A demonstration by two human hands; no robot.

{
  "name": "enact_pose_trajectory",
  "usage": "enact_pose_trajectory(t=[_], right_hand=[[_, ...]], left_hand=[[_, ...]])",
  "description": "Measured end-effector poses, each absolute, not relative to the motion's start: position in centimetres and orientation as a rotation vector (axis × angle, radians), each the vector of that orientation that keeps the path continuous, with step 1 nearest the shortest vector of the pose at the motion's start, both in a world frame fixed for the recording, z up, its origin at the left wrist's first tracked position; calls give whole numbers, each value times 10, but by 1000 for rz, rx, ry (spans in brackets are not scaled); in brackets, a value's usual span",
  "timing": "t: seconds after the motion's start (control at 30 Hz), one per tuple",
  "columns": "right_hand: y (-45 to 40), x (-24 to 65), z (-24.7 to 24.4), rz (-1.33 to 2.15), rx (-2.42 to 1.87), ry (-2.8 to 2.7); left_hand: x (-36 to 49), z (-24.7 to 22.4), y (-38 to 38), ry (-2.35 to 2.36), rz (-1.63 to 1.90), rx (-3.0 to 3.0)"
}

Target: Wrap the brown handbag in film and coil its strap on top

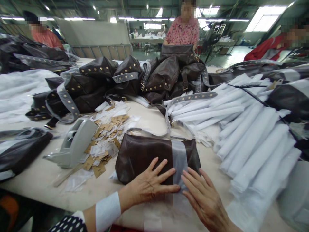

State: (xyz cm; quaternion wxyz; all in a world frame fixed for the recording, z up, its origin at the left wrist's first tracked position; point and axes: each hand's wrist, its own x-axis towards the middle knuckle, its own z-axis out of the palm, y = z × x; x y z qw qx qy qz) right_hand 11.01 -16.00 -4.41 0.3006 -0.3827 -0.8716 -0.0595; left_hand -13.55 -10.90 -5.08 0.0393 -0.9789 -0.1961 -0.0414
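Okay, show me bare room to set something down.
Pale tabletop shows between brown cardboard tags and long white rolls, behind the dark-brown handbag; a narrower strip separates right hand and rolls. Piled dark bags crowd the rear.

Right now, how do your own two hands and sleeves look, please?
My left hand is bare, with a wide whitish band around the forearm and a black sleeve with white dots. My right hand is also bare; its sleeve is out of view.

Smooth, softly glossy brown leather-look bag (145, 154); cloudy, translucent plastic-looking strip (179, 158).
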Motion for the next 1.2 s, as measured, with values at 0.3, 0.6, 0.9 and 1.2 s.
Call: enact_pose_trajectory(t=[0.3, 0.6, 0.9, 1.2], right_hand=[[-154, 113, -87, -317, -904, -2380], [-156, 105, -88, -336, -939, -2290], [-157, 105, -97, -342, -941, -2248], [-164, 103, -89, -184, -987, -2196]], left_hand=[[-136, -58, -110, -584, -205, -2975], [-135, -57, -111, -558, -212, -2872], [-108, -38, -120, -661, -295, -3145], [-91, -70, -114, -713, -343, -2952]])
